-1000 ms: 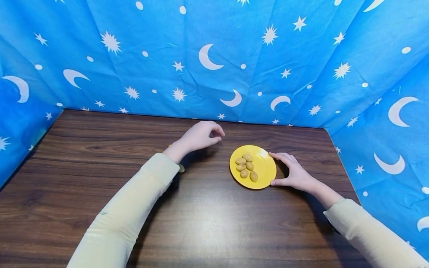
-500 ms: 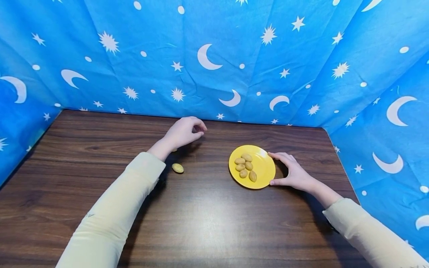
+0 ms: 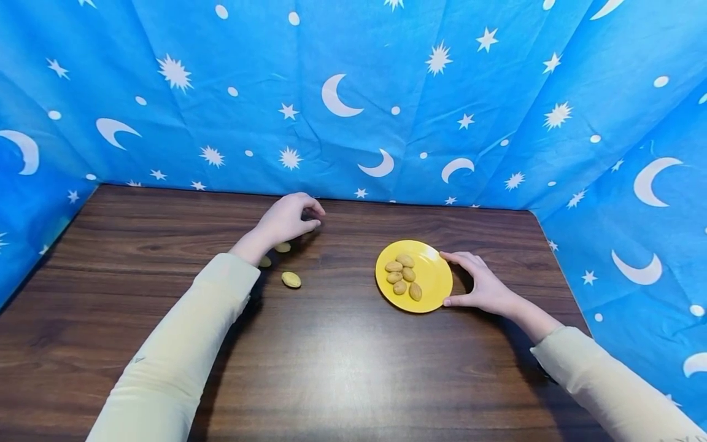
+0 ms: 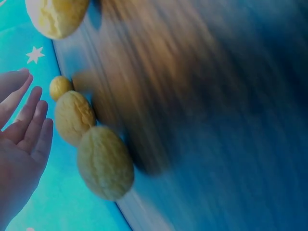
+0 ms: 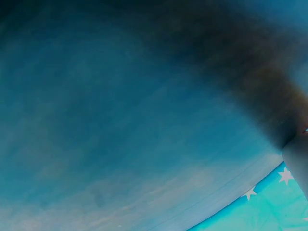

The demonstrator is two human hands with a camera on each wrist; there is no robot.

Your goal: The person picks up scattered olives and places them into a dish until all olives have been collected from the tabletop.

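Observation:
A yellow plate (image 3: 436,279) holds several oval yellow-brown nuts (image 3: 415,291) on its left half. My right hand (image 3: 483,285) holds the plate's right rim, with the thumb at the near side and the index finger at the far side. Farther left, my left hand (image 3: 287,218) is over the table, fingers loosely bent and nothing between them. Close to its wrist lie more oval nuts (image 3: 291,280), one partly hidden by the forearm. In the left wrist view, wrinkled nuts (image 4: 106,163) lie beside the spread fingers (image 4: 36,125).
The dark wood-grain table (image 3: 342,368) reaches back to a blue cloth (image 3: 265,116) printed with moons and stars, which also encloses both sides. Blurred tabletop (image 5: 120,120) fills most of the right wrist view.
My left hand has moved left, away from the plate, uncovering nuts on the table near its wrist. The right hand stays at the plate's rim.

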